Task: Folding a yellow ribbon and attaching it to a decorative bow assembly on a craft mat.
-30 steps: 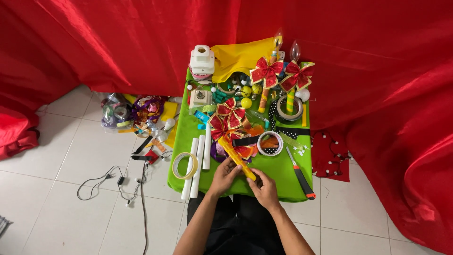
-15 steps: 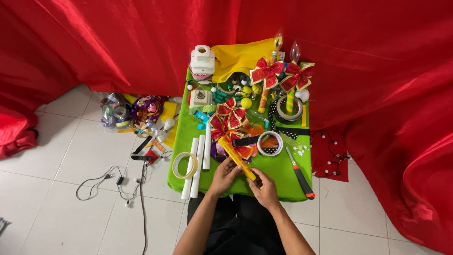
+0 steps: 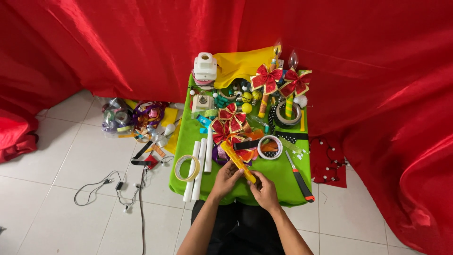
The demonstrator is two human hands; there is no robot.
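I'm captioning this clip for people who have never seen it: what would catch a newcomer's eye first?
First, the glossy red fabric draped all around the back and right side. Next, the small table's bright green cover at centre, crowded with red bows, tape rolls and ribbon. At its near edge, the left hand and right hand hold a yellow stick-shaped piece between them.

Bright, even, soft-shadowed overhead light (sheen on red drapes (image 3: 118, 42)), perhaps slight blur at edges.

Glossy red satin cloth (image 3: 358, 61), matt green tablecloth (image 3: 278, 172), glazed floor tiles (image 3: 71, 156)
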